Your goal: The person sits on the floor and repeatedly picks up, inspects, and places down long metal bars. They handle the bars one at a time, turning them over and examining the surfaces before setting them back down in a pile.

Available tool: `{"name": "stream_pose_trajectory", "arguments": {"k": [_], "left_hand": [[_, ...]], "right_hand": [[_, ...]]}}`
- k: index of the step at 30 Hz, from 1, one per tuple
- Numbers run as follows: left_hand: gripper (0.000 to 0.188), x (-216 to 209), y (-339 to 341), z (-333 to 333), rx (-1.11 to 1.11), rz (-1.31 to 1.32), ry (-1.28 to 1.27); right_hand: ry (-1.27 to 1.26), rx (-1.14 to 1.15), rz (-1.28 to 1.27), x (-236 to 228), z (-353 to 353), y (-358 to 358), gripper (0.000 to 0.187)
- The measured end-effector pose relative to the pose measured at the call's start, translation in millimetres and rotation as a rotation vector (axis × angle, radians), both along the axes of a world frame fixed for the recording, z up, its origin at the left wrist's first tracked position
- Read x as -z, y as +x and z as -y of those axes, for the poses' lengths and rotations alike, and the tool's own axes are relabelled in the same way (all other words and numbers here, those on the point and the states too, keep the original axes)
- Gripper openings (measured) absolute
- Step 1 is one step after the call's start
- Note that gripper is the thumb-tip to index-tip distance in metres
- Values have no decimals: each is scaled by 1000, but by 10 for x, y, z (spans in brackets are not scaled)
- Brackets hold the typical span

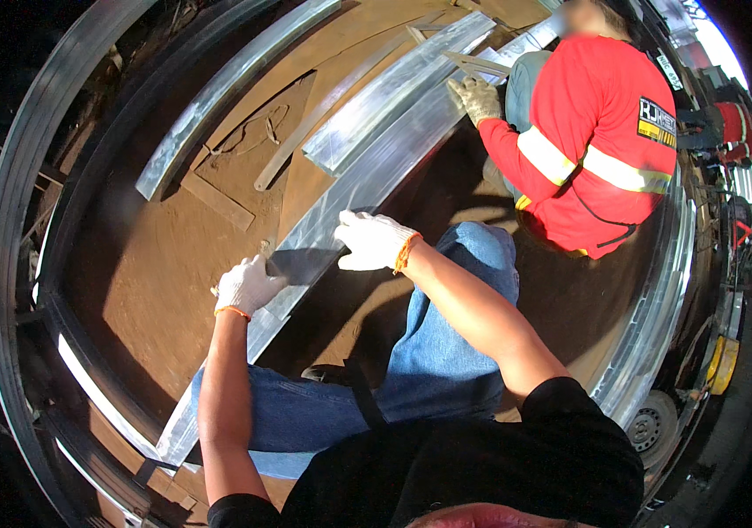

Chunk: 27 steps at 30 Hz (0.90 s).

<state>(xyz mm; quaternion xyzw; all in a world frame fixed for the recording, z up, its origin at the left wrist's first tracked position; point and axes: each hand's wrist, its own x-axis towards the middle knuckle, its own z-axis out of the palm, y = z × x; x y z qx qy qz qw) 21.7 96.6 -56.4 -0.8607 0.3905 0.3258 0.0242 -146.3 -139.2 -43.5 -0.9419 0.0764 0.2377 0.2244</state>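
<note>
A long silvery metal channel [385, 163] runs diagonally from the lower left to the upper right in front of me. My left hand [251, 283], in a white knit glove with an orange cuff, is closed at its left edge. Small tips show beside the fingers, but what they belong to is unclear. My right hand [374, 240], gloved the same way, curls its fingers over the channel's right edge. Shadow falls across the metal between both hands. My bent, jeans-clad knee [473, 264] is right of the channel.
A co-worker in a red shirt [600, 132] with reflective bands crouches at the upper right, a gloved hand [479, 99] beside a metal square [479, 66]. More metal profiles [226, 92] lie on the brown surface [147, 290]. A flat bar [283, 163] and a wheel [653, 427] are also visible.
</note>
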Motion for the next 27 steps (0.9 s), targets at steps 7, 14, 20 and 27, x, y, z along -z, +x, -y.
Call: {"name": "stream_pose_trajectory", "arguments": {"k": [7,14,20,27], "left_hand": [[62,-147,-23,57,-6,-13,-24],[62,-139,17,11,-14,16,-170],[50,-284,219,-112,-121,67,-197],[44,-553,189,-283,-388,19,-358]], "right_hand": [[15,5,43,16,35,-77,51],[-57,-45,86,41,36,-59,50],[-48,-99,258,88,97,-138,50],[41,3,337,-231,-208,237,37]]}}
